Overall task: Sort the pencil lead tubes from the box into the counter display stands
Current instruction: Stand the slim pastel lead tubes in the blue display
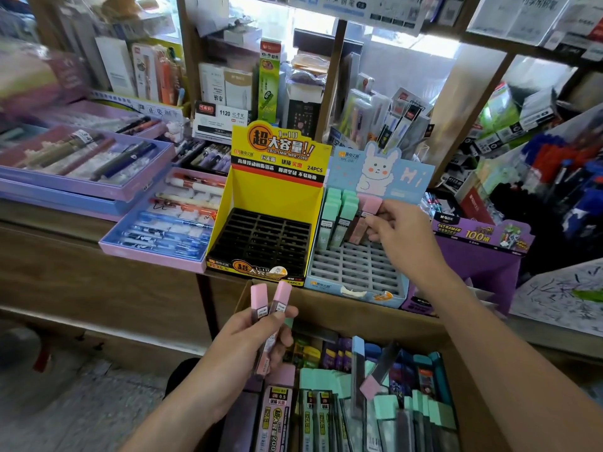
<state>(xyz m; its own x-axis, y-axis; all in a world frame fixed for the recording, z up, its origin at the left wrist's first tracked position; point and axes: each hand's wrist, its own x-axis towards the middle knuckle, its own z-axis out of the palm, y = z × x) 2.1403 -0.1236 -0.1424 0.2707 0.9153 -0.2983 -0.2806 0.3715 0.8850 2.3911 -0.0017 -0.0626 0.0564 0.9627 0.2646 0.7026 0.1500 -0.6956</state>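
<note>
1. Room: a stationery shop. Wooden shelving (329,76) behind the counter is packed with boxed pens and refill packs.

2. Surface (49,230): a brown wood-grain counter. It carries, left to right, lilac and blue pen trays (81,181), a yellow display stand (277,194), a pale blue display stand (359,269) with a rabbit header card, and a purple stand (483,246).

3. Cardboard box (342,316): open-topped, below the front edge of the surface. It holds loose lead tubes (326,415) lying mostly lengthwise, with mint, pink, blue and teal caps.

4. Yellow display stand: printed card with a black moulded grid of rectangular slots.

5. Pale blue display stand: a grey slot grid. Mint-capped tubes (339,216) stand upright in its back left rows.

6. Left hand (248,344): fingers curled round two pink-capped tubes (281,298), held above the box. Long axes run near vertical, caps up, fanned slightly apart. Bodies are slim, rectangular and dark translucent with white labels.

7. Right hand (401,236): thumb and fingers pinch one pink-capped tube (368,208) at the back of the pale blue stand, just beside the mint-capped tubes. The cap points up and the long axis leans slightly. Whether its lower end is seated in a slot cannot be determined.
</note>
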